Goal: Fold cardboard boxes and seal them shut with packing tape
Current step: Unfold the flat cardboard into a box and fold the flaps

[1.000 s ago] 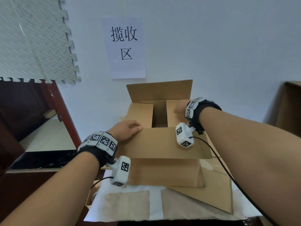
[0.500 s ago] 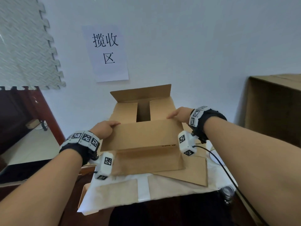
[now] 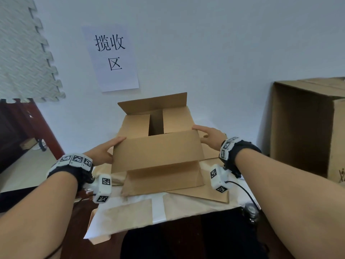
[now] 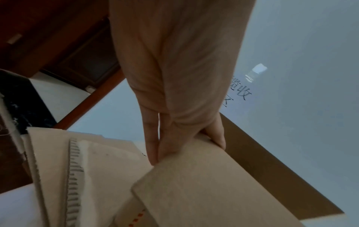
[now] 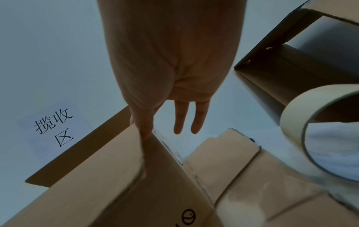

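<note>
A brown cardboard box (image 3: 164, 176) stands on the white-covered table (image 3: 158, 206). Its two side flaps (image 3: 138, 124) are folded inward and the far flap (image 3: 153, 103) stands upright. The near flap (image 3: 158, 152) slants over the opening. My left hand (image 3: 104, 152) grips that flap's left end, with the thumb (image 4: 217, 138) on top and the fingers (image 4: 155, 145) underneath. At the flap's right end my right hand (image 3: 209, 137) pinches the edge (image 5: 142, 153), while two fingers (image 5: 180, 121) stick out straight. A roll of packing tape (image 5: 295, 122) lies just right of the box.
A large open cardboard box (image 3: 302, 128) stands at the right. Flat cardboard sheets (image 3: 214, 191) lie under and in front of the box. A paper sign (image 3: 112, 57) hangs on the wall close behind. A dark wooden door frame (image 3: 46, 128) is at the left.
My right hand left the right side flap and took the near flap's right end. My left hand slid to its left end. The near flap has come up over the opening.
</note>
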`<state>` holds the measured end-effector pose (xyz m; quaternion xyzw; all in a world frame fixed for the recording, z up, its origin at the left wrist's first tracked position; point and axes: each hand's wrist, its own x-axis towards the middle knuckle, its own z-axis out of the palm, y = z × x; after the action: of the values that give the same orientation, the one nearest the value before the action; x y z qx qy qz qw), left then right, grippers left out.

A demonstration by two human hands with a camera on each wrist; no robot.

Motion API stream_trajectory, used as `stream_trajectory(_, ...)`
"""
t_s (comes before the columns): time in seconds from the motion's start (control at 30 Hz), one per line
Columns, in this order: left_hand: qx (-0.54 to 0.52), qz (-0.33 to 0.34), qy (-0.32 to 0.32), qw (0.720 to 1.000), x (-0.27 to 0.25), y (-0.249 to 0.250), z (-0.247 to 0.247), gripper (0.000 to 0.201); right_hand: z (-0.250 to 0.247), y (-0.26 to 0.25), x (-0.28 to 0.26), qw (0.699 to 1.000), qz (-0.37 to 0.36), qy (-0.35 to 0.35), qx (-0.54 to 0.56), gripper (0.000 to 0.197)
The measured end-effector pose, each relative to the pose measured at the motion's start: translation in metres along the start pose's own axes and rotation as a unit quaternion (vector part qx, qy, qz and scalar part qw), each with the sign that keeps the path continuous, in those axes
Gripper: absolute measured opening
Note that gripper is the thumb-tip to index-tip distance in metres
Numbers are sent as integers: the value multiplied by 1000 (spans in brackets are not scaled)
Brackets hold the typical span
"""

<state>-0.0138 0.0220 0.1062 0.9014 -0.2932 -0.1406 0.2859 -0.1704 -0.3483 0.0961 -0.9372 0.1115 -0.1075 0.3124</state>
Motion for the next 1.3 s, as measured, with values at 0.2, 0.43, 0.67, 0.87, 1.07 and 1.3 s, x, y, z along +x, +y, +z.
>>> stream_trajectory(0.2,-138,-42,21,989,-8,-4,-4,68,15,1,2,991,-9,60,120,35)
stream_trajectory(0.43,-320,-69,157,932,6,9,18,41,25,-9,18,979,59,103,167,48)
stream_trajectory(0.67,-126,-143,416,889,38,33,25,56,19,-27,31,962,119,171,174,45)
stream_trajectory(0.87,266,-13,306,914,64,57,24,46,26,-30,39,976,18,211,53,35)
stream_trajectory(1.07,205,-53,156,965,78,42,31,47,28,-35,45,994,36,106,-12,31)
stream_trajectory(1.3,183,-84,149,968,72,46,41,48,38,-33,38,990,59,122,26,35)
